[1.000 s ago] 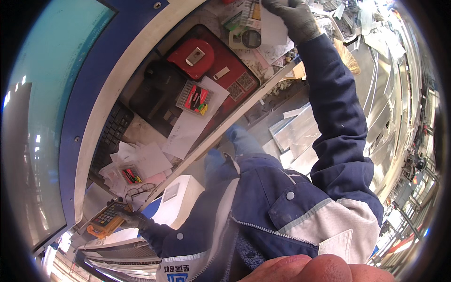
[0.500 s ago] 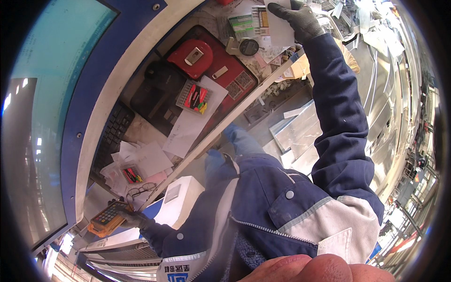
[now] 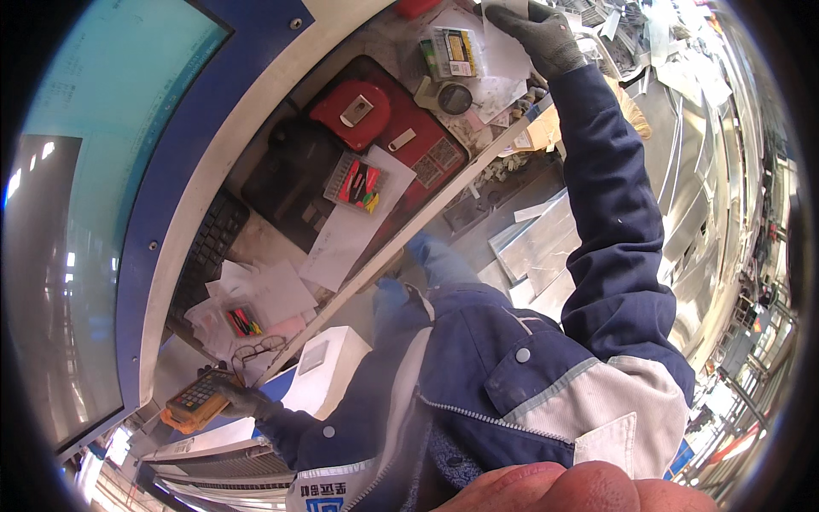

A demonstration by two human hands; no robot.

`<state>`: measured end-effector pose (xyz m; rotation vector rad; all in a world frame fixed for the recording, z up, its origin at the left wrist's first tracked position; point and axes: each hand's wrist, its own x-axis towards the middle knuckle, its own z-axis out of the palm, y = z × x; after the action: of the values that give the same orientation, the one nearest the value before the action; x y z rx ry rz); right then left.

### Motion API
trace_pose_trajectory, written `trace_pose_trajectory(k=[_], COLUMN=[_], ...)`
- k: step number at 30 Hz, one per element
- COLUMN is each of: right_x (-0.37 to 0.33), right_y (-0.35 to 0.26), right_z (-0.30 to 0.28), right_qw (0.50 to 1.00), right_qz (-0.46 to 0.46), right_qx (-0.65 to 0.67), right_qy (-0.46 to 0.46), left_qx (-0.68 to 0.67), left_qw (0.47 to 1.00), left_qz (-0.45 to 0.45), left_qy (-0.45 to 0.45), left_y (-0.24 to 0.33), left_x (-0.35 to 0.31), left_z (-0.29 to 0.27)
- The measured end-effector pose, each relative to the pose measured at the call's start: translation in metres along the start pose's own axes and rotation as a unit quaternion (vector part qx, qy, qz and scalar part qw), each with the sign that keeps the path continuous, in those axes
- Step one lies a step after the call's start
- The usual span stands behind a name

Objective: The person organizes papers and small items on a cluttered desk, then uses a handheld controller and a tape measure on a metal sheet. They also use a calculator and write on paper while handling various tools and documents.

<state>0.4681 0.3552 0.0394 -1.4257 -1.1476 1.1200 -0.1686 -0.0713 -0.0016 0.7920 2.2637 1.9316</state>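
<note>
At lower left, my left hand [image 3: 242, 401], in a dark glove, is closed around an orange handheld keypad controller [image 3: 199, 399] whose keys face up. My right arm reaches far forward. My gloved right hand [image 3: 546, 38] pinches a white paper sheet [image 3: 509, 7] at the upper edge, where the sheet is partly cut off. Just left of that hand lies a clear plastic box [image 3: 458, 53] with a yellow and black label, partly over a green pack. A round dark-faced gauge [image 3: 454, 99] sits below it.
On the desk are a red rounded case [image 3: 348, 115], a clear box of red and black parts [image 3: 358, 182], loose papers [image 3: 269, 286], eyeglasses [image 3: 258, 346] and a keyboard [image 3: 209, 239]. A large screen [image 3: 68, 256] stands left. Metal sheets [image 3: 546, 235] lie right.
The sheet in my right hand has moved up toward the view's upper edge. The yellow-labelled box now lies further left, covering more of the green pack. My left hand still holds the controller.
</note>
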Motion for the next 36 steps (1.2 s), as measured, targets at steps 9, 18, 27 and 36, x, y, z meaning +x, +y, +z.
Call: trace_pose_trajectory(k=[9,18,27,36], right_x=[-0.017,-0.01,0.004,0.055], right_y=[0.01,0.025,0.036,0.091], right_z=[-0.023,-0.011,-0.03,-0.077], right_qw=[0.966,0.881,0.858,0.879], right_qz=[-0.042,-0.006,-0.093,0.03], right_qx=[-0.248,-0.473,-0.499,-0.46], right_qy=[-0.056,-0.011,-0.075,-0.123], left_qx=[-0.046,-0.037,-0.064,-0.092], left_qw=[0.997,0.997,0.996,0.995], left_qz=[-0.038,0.026,-0.063,-0.005], left_qy=[-0.051,-0.059,-0.003,-0.039], left_y=[0.0,-0.011,-0.008,0.017], left_x=[0.004,0.006,-0.001,-0.016], left_z=[-0.005,-0.01,-0.001,0.017])
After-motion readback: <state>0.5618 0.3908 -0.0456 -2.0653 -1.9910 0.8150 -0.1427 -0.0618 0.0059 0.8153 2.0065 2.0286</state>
